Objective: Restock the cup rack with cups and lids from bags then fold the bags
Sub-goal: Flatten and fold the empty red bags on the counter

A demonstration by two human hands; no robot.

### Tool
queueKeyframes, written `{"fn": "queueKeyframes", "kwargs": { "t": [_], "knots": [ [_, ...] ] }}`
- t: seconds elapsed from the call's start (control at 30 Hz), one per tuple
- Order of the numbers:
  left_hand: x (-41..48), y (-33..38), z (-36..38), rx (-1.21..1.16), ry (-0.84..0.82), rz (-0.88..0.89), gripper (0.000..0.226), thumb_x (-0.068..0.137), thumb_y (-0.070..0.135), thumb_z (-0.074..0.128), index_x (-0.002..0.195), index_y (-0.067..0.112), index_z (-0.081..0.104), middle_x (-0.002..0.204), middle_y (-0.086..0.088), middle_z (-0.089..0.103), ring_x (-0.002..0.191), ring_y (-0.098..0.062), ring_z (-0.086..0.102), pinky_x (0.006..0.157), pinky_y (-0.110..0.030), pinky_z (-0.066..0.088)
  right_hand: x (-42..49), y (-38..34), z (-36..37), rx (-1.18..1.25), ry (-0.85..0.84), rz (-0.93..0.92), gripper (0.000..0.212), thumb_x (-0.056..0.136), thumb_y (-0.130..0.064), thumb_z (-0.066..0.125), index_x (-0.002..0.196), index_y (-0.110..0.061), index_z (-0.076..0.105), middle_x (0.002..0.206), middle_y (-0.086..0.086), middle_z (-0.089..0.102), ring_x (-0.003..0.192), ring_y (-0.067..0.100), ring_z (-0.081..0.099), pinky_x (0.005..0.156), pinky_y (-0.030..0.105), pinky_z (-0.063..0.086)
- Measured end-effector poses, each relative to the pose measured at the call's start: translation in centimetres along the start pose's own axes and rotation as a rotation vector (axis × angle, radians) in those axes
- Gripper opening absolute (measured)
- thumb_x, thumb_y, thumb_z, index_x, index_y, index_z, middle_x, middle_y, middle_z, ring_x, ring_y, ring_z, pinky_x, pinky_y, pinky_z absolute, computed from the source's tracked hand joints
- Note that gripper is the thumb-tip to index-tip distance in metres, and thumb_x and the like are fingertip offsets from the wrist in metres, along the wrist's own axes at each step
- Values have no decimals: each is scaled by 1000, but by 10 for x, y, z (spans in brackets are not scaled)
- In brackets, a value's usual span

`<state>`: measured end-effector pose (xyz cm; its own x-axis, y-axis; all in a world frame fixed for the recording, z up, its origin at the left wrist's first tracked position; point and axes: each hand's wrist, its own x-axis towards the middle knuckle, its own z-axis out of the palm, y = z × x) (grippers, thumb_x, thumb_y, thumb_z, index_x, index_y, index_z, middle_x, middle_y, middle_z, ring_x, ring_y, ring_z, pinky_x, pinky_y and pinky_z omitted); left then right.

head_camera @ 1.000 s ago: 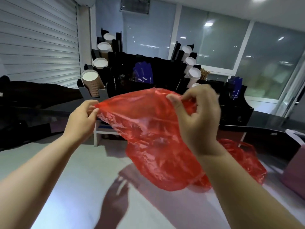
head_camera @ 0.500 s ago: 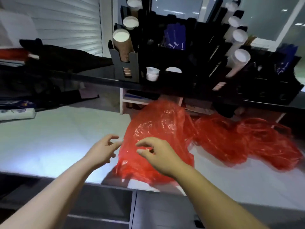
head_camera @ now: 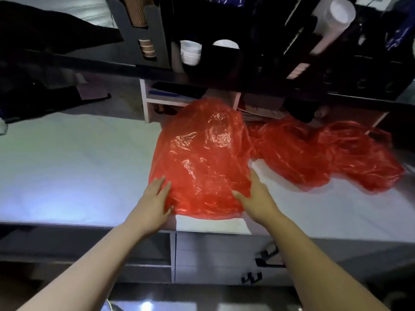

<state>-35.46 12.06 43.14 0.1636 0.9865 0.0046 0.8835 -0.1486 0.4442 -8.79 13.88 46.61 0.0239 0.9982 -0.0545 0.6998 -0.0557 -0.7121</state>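
The spread red translucent plastic bag [head_camera: 202,162] is the reference item. It lies flattened and wrinkled on the white matte countertop [head_camera: 78,164], and its near edge stops just short of the countertop's front edge.

Left hand [head_camera: 152,203]: it rests palm down on the near left corner of the spread bag. The fingers are straight and slightly fanned, so the hand is released and grasps nothing.

Right hand [head_camera: 258,198]: it lies along the near right edge of the spread bag. The fingers are extended and the thumb touches the plastic. The hand is released. Whether its fingertips lie on or just beside the bag's edge cannot be told.

Second crumpled red plastic bag [head_camera: 325,153]: it lies on the same countertop to the right of the spread bag. It is bunched and unflattened, and it touches or overlaps the spread bag's far right side.

Black multi-slot cup rack [head_camera: 258,52]: it stands on a dark shelf beyond and above the spread bag. The rack holds:
- a stack of brown ribbed paper cups [head_camera: 137,10], beyond and to the left;
- a short stack of white cups [head_camera: 190,51], directly beyond;
- a tilted column of white cups [head_camera: 336,16], beyond and to the right.

Grey drawer fronts [head_camera: 213,257] sit below the countertop, on the near side of the spread bag. One carries a black handle [head_camera: 267,261].
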Motion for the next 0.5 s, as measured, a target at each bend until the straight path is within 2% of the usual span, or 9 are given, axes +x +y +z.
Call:
{"fn": "queueKeyframes", "kwargs": {
  "t": [0.03,0.1,0.2,0.27,0.33,0.4,0.5],
  "knots": [
    [1,0,3,-2,-44,-4,71,94,24,52,150,9,11,159,-8,0,146,-23,3,115,-27,5,0,1,0,-4,-65,5,81,86,-33,68,151,-30,19,145,-1,44,130,25,46,108,47,39],
    [1,0,7,-5,-108,-19,71,96,25,47,151,11,5,159,-5,-6,146,-20,4,115,-28,13,3,4,-1,-64,-132,18,74,85,-29,70,147,-26,30,139,-1,52,123,23,53,105,42,42],
    [0,-4,7,15,-121,-42,65,98,26,43,151,15,7,159,-3,-4,145,-19,12,111,-30,23,8,9,-6,-217,-84,-19,49,81,-35,75,125,-22,58,114,0,66,104,22,62,91,37,51],
    [0,-11,5,40,-128,-36,63,99,25,41,151,14,8,159,-4,-2,145,-20,14,111,-29,22,7,10,-11,-302,0,-53,36,80,-40,74,106,-16,68,91,-1,63,88,20,59,75,31,49],
    [-1,-20,3,51,-142,-32,61,99,26,39,151,14,10,159,-4,0,144,-20,17,112,-29,22,7,12,-15,-325,133,-98,35,79,-44,74,93,-12,71,81,-1,55,82,20,53,66,30,41],
    [-3,-27,0,35,-137,-39,57,100,26,38,151,15,15,159,-3,6,143,-21,20,112,-29,23,7,13,-17,-332,264,-150,36,76,-45,76,86,-11,70,80,-1,52,85,24,51,68,32,40],
    [-9,-36,-5,2,-107,-54,54,99,19,40,149,15,22,158,-4,13,143,-21,23,113,-30,22,7,8,-14,-289,240,-233,32,75,-44,76,74,-18,56,89,-1,59,91,24,49,76,38,43]
  ]
}}
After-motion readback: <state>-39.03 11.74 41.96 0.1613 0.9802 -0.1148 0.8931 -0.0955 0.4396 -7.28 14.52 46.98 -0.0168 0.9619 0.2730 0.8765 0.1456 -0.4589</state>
